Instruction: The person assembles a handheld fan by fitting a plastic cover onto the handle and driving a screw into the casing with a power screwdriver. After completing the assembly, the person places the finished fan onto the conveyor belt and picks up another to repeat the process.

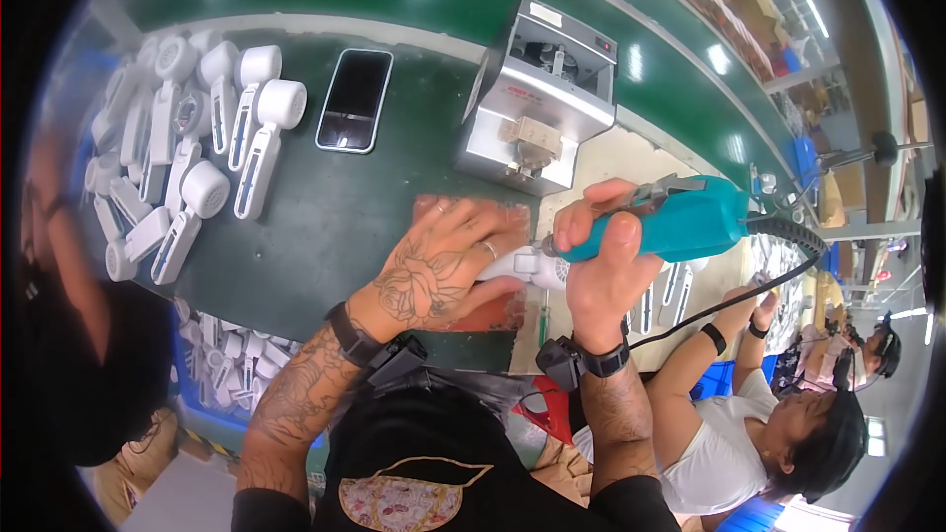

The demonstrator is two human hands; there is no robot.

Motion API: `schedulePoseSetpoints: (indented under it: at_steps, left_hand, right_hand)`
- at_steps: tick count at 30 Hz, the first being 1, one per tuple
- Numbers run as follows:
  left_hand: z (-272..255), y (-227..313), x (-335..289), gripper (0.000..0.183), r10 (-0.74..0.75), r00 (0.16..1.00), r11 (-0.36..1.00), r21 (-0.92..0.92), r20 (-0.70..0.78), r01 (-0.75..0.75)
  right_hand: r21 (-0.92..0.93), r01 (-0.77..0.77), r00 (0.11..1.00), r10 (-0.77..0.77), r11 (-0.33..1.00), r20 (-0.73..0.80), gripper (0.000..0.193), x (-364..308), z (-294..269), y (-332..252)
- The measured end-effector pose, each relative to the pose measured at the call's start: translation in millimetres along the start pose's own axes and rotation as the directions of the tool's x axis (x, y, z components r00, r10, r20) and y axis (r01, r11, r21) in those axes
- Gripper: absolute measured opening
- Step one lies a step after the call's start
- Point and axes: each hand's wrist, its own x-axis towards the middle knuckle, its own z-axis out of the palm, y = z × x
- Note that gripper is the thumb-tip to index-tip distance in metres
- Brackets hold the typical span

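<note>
My left hand (439, 266) presses a white handheld fan (510, 264) down on a reddish-brown mat (498, 315), its fingers bent over the handle. In my right hand (603, 281) is a teal electric screwdriver (705, 220), gripped round its body and lying nearly level. The tip of the screwdriver points left at the fan, near where the handle joins the round head. Whether the tip touches a screw is too small to tell. My left fingers cover part of the handle.
Several white handheld fans (261, 158) lie heaped at the left, beside a phone (355, 100). A metal screw feeder (537, 103) stands beyond my hands. A black cable (709, 312) trails from the screwdriver. Below the table's edge, a blue crate (236, 419) holds more fans. A co-worker (724, 443) sits at right.
</note>
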Motion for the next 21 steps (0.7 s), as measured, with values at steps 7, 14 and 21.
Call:
schedulePoseSetpoints:
  at_steps: [7,14,21]
  left_hand:
    - [0,2,1,0.05,0.006,1.0,1.0,0.023,0.023,-0.006]
    - [4,1,4,0.048,0.039,0.997,0.996,0.08,-0.066,-0.033]
    - [3,-1,1,0.049,0.055,0.994,0.995,0.088,-0.095,-0.047]
  right_hand:
    - [0.046,-0.008,1.0,0.009,0.999,-0.024,0.056,-4,-1,8]
    - [0.069,0.001,0.999,-0.003,0.998,0.039,0.045,0,-1,14]
    - [-0.076,-0.078,0.996,0.082,0.994,0.045,0.043,6,8,6]
